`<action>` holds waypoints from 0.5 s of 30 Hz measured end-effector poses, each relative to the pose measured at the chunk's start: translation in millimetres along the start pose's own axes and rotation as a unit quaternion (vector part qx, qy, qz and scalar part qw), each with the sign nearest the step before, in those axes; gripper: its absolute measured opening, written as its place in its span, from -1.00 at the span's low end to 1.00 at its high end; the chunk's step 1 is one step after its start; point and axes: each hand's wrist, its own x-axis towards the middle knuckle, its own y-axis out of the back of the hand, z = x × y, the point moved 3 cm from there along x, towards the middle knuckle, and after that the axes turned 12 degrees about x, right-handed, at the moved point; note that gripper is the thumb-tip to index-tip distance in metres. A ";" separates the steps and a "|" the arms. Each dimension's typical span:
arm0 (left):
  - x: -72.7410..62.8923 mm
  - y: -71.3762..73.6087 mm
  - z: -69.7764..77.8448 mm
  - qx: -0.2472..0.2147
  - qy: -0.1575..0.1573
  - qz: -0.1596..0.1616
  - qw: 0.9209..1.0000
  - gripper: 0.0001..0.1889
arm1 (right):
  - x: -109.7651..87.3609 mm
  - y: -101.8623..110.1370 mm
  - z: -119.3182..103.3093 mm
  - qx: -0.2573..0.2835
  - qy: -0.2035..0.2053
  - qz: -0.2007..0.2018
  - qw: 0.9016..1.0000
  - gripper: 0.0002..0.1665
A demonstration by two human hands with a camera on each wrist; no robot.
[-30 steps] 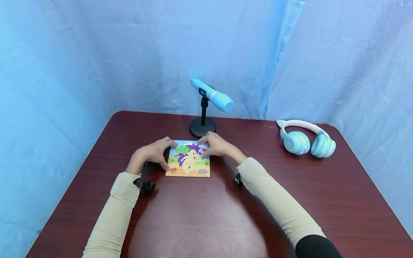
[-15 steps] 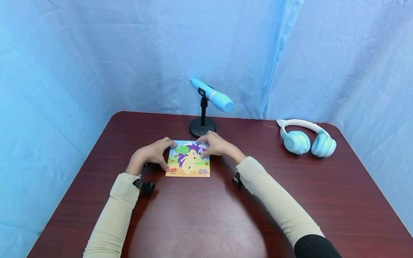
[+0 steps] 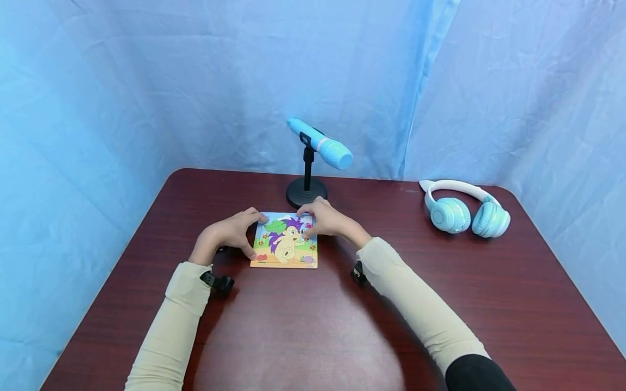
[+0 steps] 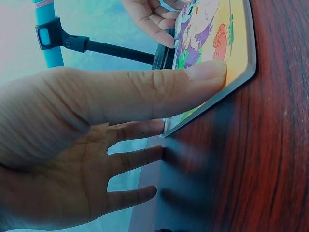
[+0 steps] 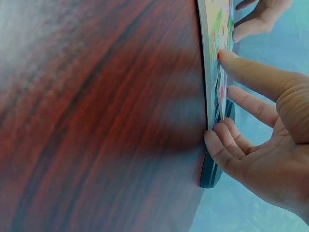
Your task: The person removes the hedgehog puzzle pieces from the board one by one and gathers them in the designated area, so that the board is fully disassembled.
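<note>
A square jigsaw puzzle point(image 3: 285, 248) with a purple-spined cartoon hedgehog lies flat on the table. My left hand point(image 3: 233, 231) is at its left side; the thumb rests on the lower left corner and the index finger touches the upper left. In the left wrist view those fingers point(image 4: 135, 163) are mostly straight. At the upper right, my right hand point(image 3: 332, 220) pinches a corner puzzle piece point(image 5: 222, 92) between thumb and fingers. The right wrist view shows this piece tilted, one edge slightly off the board point(image 5: 208, 72). Parts of the piece are hidden behind the fingers.
Just behind the puzzle stands a blue microphone point(image 3: 320, 144) on a black round-based stand point(image 3: 306, 191), close to my right fingers. White and mint headphones point(image 3: 451, 216) lie at the back right. Blue cloth point(image 3: 235, 92) hangs behind the dark red table point(image 3: 293, 326).
My right fingertips have shifted very slightly left at the puzzle's upper right corner. My left hand and the puzzle stay in place.
</note>
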 end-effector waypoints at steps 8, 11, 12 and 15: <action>1.4 -0.8 0.0 -0.001 0.006 -0.002 1.000 -0.05 | 1.0 1.6 0.8 -0.002 0.003 -0.013 1.000 -0.34; 1.1 -0.5 0.3 0.001 0.005 -0.002 1.000 -0.05 | 0.6 2.5 -0.6 -0.004 0.013 -0.016 1.000 -0.34; 0.7 -0.3 0.3 0.002 0.004 -0.002 1.000 -0.06 | 0.7 2.8 -1.0 -0.007 0.018 -0.017 1.000 -0.35; -0.6 0.7 0.4 0.001 0.002 -0.001 1.000 -0.06 | 1.5 3.2 -2.6 -0.025 0.037 -0.016 0.999 -0.39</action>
